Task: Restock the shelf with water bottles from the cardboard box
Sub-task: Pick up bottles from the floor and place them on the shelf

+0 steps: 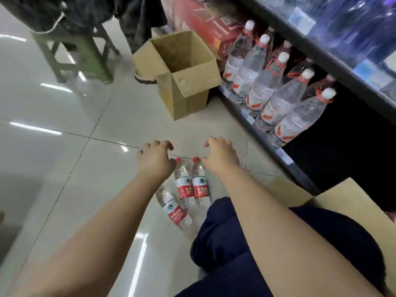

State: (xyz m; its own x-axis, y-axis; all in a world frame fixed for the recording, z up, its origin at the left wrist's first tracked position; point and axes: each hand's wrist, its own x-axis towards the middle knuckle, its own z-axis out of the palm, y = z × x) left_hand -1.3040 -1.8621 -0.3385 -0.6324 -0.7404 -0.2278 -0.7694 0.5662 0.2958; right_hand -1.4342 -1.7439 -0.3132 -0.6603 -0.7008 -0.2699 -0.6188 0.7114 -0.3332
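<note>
so both hands are out over the floor with nothing in them, left hand point(155, 156) and right hand point(220, 154), each with fingers loosely curled like a claw, not gripping anything. the bit that matters: the small water bottles point(184, 187) are below the fingertips and back toward the person, so i'd guess the hands need to drop and pull in a little rather than reach further out. two of them sit side by side with red caps pointing away, long axis running roughly along the forearms, one cap just beside each thumb, so it's pretty much one bottle per hand. the third bottle point(173, 209) is angled off to the left, close by the left forearm, so the left hand is nearer to it. can't tell for sure if they're lying flat or standing, the wide lens messes with it. count: three small bottles on the floor, one open cardboard box point(184, 82) well ahead with no bottles visible inside, five white-capped big bottles point(270, 82) along the front of the shelf point(304, 181) on the right, more behind that i can't count.
</note>
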